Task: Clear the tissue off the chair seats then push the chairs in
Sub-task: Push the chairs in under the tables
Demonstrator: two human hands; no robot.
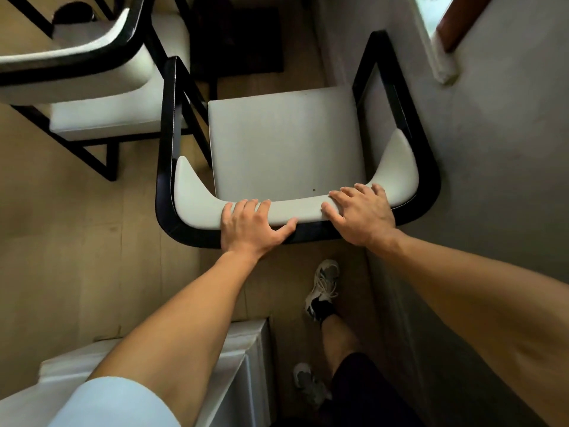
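Chair [286, 143]: white seat, black frame, beside wall [492, 149]. Left hand [249, 228] and right hand [361, 214]: fingers curled over backrest [197, 201] top, gripping it. Second chair [92, 72]: left.

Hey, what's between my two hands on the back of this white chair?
Nothing: in the head view, only a bare stretch of the white padded chair backrest separates the left hand and right hand. No tissue shows there.
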